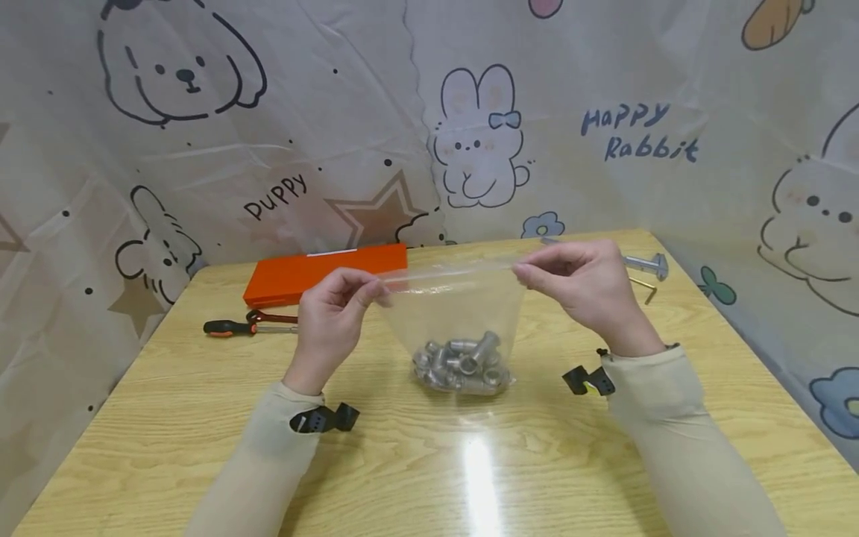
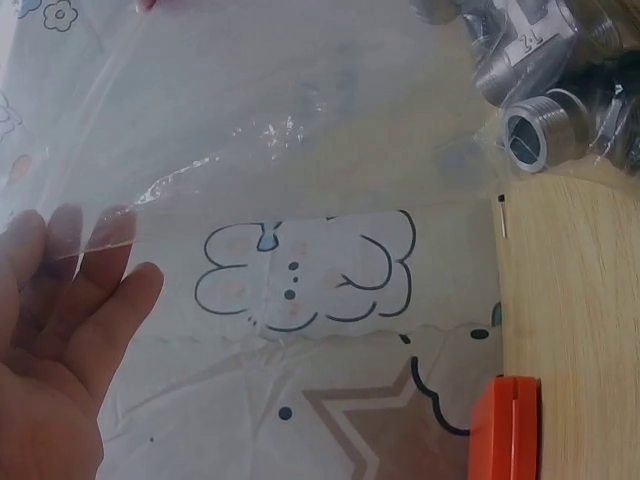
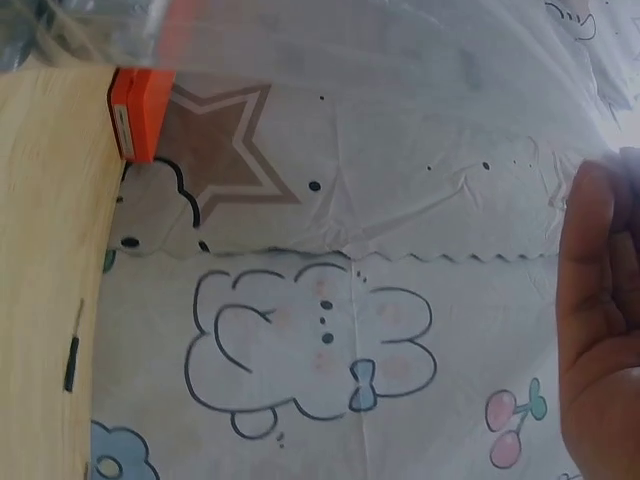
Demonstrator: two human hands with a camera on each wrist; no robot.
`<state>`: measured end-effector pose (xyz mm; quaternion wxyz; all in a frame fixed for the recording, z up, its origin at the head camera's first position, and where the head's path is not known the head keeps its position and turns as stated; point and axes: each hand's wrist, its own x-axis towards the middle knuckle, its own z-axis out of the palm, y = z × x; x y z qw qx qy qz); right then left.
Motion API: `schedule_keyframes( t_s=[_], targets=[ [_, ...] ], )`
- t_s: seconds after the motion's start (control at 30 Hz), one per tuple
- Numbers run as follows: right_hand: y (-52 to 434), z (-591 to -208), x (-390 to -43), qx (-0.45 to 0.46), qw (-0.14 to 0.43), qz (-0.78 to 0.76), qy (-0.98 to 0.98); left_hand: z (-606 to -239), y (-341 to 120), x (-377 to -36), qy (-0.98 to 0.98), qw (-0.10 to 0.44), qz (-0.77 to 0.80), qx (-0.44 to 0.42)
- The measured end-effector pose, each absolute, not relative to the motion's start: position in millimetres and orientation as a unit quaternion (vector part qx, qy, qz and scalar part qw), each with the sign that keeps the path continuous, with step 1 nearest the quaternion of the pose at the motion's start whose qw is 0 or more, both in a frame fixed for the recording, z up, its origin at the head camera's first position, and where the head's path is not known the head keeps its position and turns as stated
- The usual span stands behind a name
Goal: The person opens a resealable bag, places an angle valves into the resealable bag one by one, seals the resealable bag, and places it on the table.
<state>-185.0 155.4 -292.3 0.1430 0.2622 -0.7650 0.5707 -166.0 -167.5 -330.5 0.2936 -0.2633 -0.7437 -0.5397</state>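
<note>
Both hands, left [image 1: 333, 309] and right [image 1: 582, 280], pinch the clear bag's [image 1: 456, 313] level top edge, fittings [image 1: 461, 363] hanging below.

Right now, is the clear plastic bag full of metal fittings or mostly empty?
Mostly empty. The metal fittings fill only the bottom of the plastic bag; above them it is clear up to where the left hand and right hand pinch its top edge.

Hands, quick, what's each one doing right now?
Left hand: pinching the top left edge of the clear plastic zip bag of grey metal pipe fittings.
Right hand: pinching the bag's top right edge.
</note>
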Motion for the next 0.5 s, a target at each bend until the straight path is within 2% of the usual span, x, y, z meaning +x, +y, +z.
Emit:
schedule_keyframes(
  t_s=[0.13,0.23,0.43,0.5],
  targets=[
    [164,-292,-183,0.255,0.117,0.546,-0.789,-331,-161,-164,-0.744,0.290,-0.540,-0.267],
    [163,-289,-179,0.270,0.137,0.502,-0.810,-329,-156,-161,-0.746,0.298,-0.528,-0.275],
    [131,-275,-157,0.406,0.314,0.358,-0.780,-320,-140,-147,-0.748,0.357,-0.447,-0.336],
    [120,-274,-147,0.442,0.357,0.317,-0.760,-318,-135,-142,-0.744,0.369,-0.423,-0.363]
  ],
)
